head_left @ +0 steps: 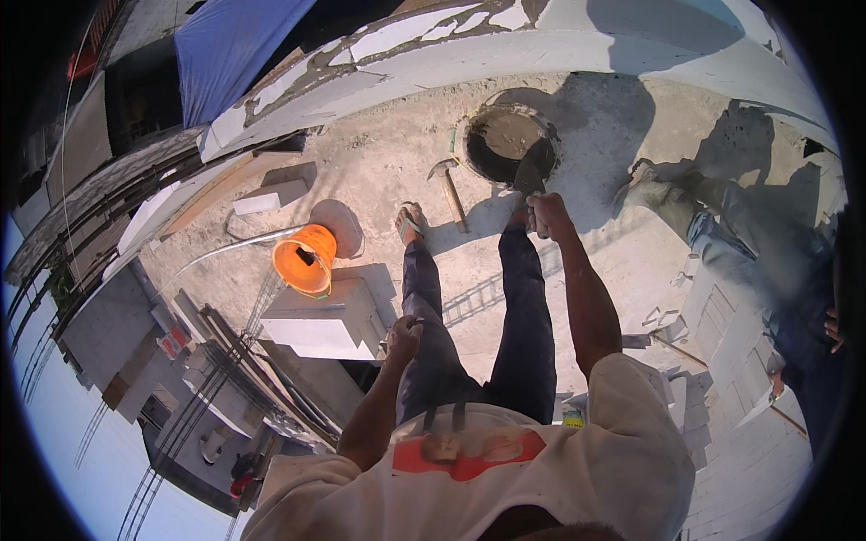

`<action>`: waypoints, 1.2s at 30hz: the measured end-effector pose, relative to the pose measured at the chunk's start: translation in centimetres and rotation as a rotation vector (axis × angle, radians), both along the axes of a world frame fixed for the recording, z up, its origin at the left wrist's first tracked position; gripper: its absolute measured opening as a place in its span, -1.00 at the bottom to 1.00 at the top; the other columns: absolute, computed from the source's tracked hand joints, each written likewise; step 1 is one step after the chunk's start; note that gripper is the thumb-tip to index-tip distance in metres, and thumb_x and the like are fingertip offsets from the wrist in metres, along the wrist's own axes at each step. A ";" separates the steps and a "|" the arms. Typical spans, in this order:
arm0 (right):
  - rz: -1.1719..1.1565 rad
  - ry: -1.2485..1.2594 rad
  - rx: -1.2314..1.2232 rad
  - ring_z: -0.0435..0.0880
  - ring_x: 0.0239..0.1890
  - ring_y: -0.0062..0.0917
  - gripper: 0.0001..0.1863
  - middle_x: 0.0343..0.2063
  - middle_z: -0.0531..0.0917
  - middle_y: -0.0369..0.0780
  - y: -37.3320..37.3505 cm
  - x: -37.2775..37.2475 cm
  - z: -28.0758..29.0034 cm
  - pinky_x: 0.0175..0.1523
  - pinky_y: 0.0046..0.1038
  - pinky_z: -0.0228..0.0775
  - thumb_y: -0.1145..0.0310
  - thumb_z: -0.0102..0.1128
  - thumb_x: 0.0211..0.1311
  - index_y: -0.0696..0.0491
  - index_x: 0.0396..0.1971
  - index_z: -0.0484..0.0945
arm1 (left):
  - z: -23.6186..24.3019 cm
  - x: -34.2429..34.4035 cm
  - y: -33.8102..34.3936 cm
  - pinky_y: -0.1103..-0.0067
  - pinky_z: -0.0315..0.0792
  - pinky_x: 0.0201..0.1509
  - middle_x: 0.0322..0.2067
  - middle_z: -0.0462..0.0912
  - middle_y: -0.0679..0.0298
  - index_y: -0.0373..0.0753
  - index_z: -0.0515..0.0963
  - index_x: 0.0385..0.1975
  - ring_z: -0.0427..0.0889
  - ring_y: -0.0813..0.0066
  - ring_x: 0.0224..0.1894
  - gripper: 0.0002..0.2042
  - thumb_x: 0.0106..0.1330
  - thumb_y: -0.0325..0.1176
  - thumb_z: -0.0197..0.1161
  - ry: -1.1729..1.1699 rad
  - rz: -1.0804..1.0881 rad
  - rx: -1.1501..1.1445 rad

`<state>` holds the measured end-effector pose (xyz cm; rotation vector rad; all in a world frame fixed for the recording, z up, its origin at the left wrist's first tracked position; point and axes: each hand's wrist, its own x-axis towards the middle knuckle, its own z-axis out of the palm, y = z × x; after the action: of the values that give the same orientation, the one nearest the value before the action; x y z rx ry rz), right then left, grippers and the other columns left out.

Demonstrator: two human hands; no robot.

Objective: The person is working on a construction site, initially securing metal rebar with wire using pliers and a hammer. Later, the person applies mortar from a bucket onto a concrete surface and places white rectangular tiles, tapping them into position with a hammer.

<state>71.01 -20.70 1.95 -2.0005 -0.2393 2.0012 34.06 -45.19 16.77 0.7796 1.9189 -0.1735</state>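
My right hand (547, 210) grips a trowel (532, 167), whose dark blade dips into a round dark tub (480, 154) holding grey mortar (508, 126) just beyond my feet. A hammer (454, 200) with a wooden handle lies on the concrete floor (578, 314) left of the tub, apart from the trowel. My left hand (403, 335) rests by my left thigh with curled fingers; whatever it holds, if anything, is hidden. An orange bucket (304, 261) sits left of my legs, beside stacked white blocks (316, 320).
A white block wall (667, 45) runs beyond the tub under a blue tarp (225, 50). A co-worker's legs (740, 243) and hand (832, 329) are at the right. Long rods and boards (230, 343) lie lower left. A loose white block (271, 197) lies near the bucket.
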 end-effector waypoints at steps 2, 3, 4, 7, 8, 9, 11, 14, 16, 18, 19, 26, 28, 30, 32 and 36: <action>-0.047 0.060 -0.038 0.49 -0.71 -0.57 -0.82 -0.63 0.52 -0.31 0.4 0.1 -3.9 -0.63 -0.43 0.34 0.34 0.20 0.39 0.11 -0.40 0.57 | 1.0 -1.1 0.0 0.25 0.47 0.31 0.07 0.68 -0.11 -0.35 0.59 0.13 0.65 -0.03 0.16 -0.55 0.31 -0.20 0.29 0.065 -0.038 -0.003; -0.027 0.050 -0.082 0.50 -0.70 -0.57 -0.83 -0.63 0.52 -0.31 0.7 0.2 -5.2 -0.63 -0.42 0.36 0.34 0.20 0.38 0.09 -0.41 0.57 | 1.6 -1.4 0.5 0.25 0.46 0.32 0.09 0.67 -0.12 -0.34 0.58 0.13 0.64 -0.04 0.18 -0.54 0.31 -0.19 0.30 0.086 -0.065 0.018; 0.005 0.027 -0.126 0.51 -0.69 -0.57 -0.84 -0.62 0.53 -0.31 0.5 0.4 -5.5 -0.62 -0.42 0.37 0.35 0.19 0.37 0.07 -0.42 0.57 | 2.0 -1.4 1.0 0.24 0.44 0.33 0.10 0.66 -0.12 -0.33 0.58 0.14 0.62 -0.04 0.19 -0.53 0.30 -0.19 0.30 0.098 -0.083 0.034; 0.398 -0.028 0.029 0.58 -0.63 -0.57 -0.85 -0.57 0.59 -0.30 -1.6 1.4 -1.0 -0.60 -0.44 0.43 0.31 0.20 0.36 0.05 -0.37 0.62 | 3.3 0.2 0.2 0.22 0.43 0.35 0.13 0.63 -0.11 -0.29 0.56 0.19 0.60 -0.04 0.23 -0.50 0.30 -0.15 0.31 0.113 -0.093 0.046; 0.541 -0.001 0.052 0.61 -0.62 -0.56 -0.84 -0.54 0.62 -0.29 -2.8 2.4 1.5 -0.59 -0.46 0.46 0.29 0.20 0.35 0.06 -0.33 0.65 | 4.1 1.1 -0.6 0.21 0.43 0.36 0.14 0.63 -0.11 -0.27 0.55 0.21 0.59 -0.04 0.23 -0.48 0.30 -0.14 0.32 0.111 -0.084 0.035; 0.628 0.014 0.043 0.66 -0.53 -0.52 -0.80 -0.47 0.65 -0.26 -4.2 3.4 3.7 -0.49 -0.39 0.52 0.26 0.21 0.35 0.07 -0.22 0.64 | 4.8 2.2 -0.8 0.21 0.41 0.37 0.18 0.61 -0.08 -0.24 0.53 0.24 0.57 -0.02 0.26 -0.46 0.30 -0.12 0.32 0.122 -0.081 -0.008; 0.694 0.110 0.010 0.73 -0.33 -0.40 -0.64 -0.30 0.69 -0.19 -8.4 6.7 6.5 -0.25 -0.23 0.61 0.18 0.21 0.37 0.08 0.04 0.59 | 6.6 4.3 1.5 0.20 0.37 0.41 0.24 0.57 -0.03 -0.18 0.52 0.28 0.52 0.01 0.32 -0.43 0.30 -0.08 0.33 0.107 -0.078 -0.061; 0.709 0.058 -0.210 0.66 -0.43 -0.44 -0.59 -0.27 0.69 -0.28 -13.5 7.9 15.1 -0.34 -0.42 0.54 0.16 0.22 0.37 0.01 0.13 0.53 | 9.4 6.8 3.0 0.15 0.30 0.47 0.30 0.54 0.03 -0.14 0.53 0.27 0.45 0.06 0.40 -0.43 0.28 -0.06 0.33 -0.010 -0.063 -0.029; 0.481 0.154 -0.324 0.69 -0.36 -0.38 -0.48 -0.22 0.71 -0.24 -17.7 6.7 20.1 -0.16 -0.37 0.59 0.11 0.28 0.34 0.07 0.19 0.51 | 9.1 6.8 7.9 0.17 0.37 0.41 0.25 0.60 0.07 -0.12 0.63 0.15 0.50 0.06 0.36 -0.53 0.27 -0.07 0.32 -0.085 -0.211 -0.079; 0.556 0.152 -0.282 0.70 -0.33 -0.36 -0.46 -0.20 0.72 -0.21 -20.8 6.3 21.2 -0.14 -0.37 0.60 0.10 0.28 0.35 0.10 0.21 0.50 | 12.4 7.1 8.5 0.22 0.44 0.29 0.14 0.66 -0.04 -0.12 0.66 0.11 0.62 0.16 0.23 -0.55 0.26 -0.06 0.35 -0.121 -0.288 0.042; 0.550 0.137 -0.246 0.71 -0.32 -0.35 -0.45 -0.19 0.72 -0.20 -22.2 6.1 20.7 -0.13 -0.36 0.61 0.10 0.29 0.35 0.11 0.22 0.50 | 12.9 6.8 8.8 0.22 0.40 0.31 0.16 0.63 -0.05 -0.06 0.68 0.10 0.57 0.13 0.25 -0.57 0.27 -0.05 0.35 -0.181 -0.243 0.006; 0.229 0.039 -0.029 0.67 0.07 -0.21 -0.37 0.10 0.65 -0.03 -29.5 4.1 26.3 0.14 -0.23 0.55 0.09 0.19 0.43 0.17 0.36 0.41 | 1.6 1.2 6.1 0.21 0.47 0.21 0.04 0.66 -0.02 -0.13 0.64 0.12 0.62 0.01 0.15 -0.57 0.32 -0.08 0.30 -0.141 -0.482 0.297; -0.042 0.168 0.121 0.71 0.03 -0.25 -0.42 0.06 0.67 0.02 -30.8 3.1 28.5 0.08 -0.26 0.62 0.41 0.22 0.35 0.24 0.34 0.38 | 4.1 -1.7 6.8 0.27 0.50 0.27 0.07 0.68 -0.07 -0.21 0.64 0.11 0.65 -0.01 0.15 -0.58 0.34 -0.13 0.29 -0.227 -0.418 0.252; -0.198 0.155 0.227 0.77 -0.05 -0.25 -0.52 -0.02 0.71 0.06 -31.5 0.0 30.0 -0.02 -0.33 0.71 0.61 0.12 0.36 0.31 0.27 0.40 | 7.4 -5.6 5.2 0.24 0.52 0.18 0.03 0.70 -0.06 -0.28 0.65 0.05 0.67 -0.01 0.12 -0.54 0.26 -0.08 0.33 -0.210 -0.339 0.257; 0.239 -0.025 0.324 0.72 0.03 -0.33 -0.34 0.08 0.67 -0.02 -33.2 1.8 26.1 0.13 -0.35 0.61 0.57 0.26 0.26 0.25 0.37 0.32 | 2.4 -10.0 -0.6 0.24 0.52 0.20 0.04 0.69 -0.08 -0.31 0.65 0.04 0.65 -0.01 0.15 -0.52 0.26 -0.07 0.34 -0.072 -0.280 0.294; 1.059 -0.390 0.885 0.78 -0.15 -0.57 -0.43 -0.16 0.81 -0.27 -35.1 3.3 18.9 -0.02 -0.55 0.62 0.34 0.36 0.26 0.23 0.24 0.51 | 3.0 -16.4 -7.2 0.20 0.54 0.14 -0.01 0.70 -0.13 -0.36 0.66 -0.05 0.66 -0.07 0.11 -0.57 0.23 -0.13 0.32 0.083 -0.070 0.322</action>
<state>74.35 -55.85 20.90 -1.6772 -2.1718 1.3453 17.70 -52.35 19.78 1.0683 2.0265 0.0641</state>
